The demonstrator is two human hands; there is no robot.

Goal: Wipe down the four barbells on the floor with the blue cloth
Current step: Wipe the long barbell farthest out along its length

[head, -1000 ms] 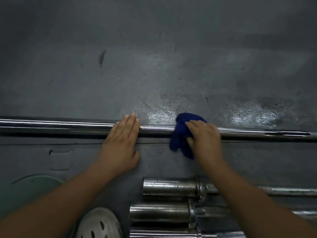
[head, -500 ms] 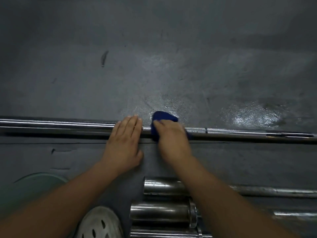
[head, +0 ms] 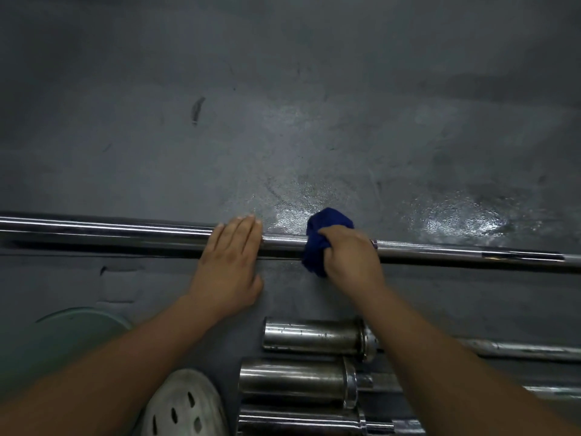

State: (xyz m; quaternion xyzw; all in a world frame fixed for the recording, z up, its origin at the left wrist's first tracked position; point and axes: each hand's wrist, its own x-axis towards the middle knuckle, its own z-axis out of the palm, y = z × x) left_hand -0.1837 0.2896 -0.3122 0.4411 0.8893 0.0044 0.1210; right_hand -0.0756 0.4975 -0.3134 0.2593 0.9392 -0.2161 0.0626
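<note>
Head view: a long chrome steel barbell (head: 125, 229) lies across the dark grey floor (head: 283, 121) from the left edge to the right edge, slanting slightly down toward the right. The left hand (head: 231, 265) lies flat over the shaft near its middle, its fingers (head: 242, 234) straight and close together, tips reaching just past the bar's far side and the heel of the palm on the floor on the near side. Just to its right, with a short bare stretch of shaft between them, the right hand (head: 352, 256) grips a dark blue bunched cloth (head: 320, 243), fingers curled round it and pressing it onto the bar. The cloth wraps over the shaft, a fold rising beyond it and another hanging on the near side. The floor behind the cloth and farther right shows shiny wet-looking patches.

Nearer the person, three other steel barbells (head: 292, 380) lie side by side, parallel to the first and well apart from it, their thick sleeve ends pointing left and their thinner shafts running under the right forearm. Left of the sleeves sits a white perforated shoe (head: 185, 404), and at the lower left a pale green round object (head: 78, 328), too blurred to identify
</note>
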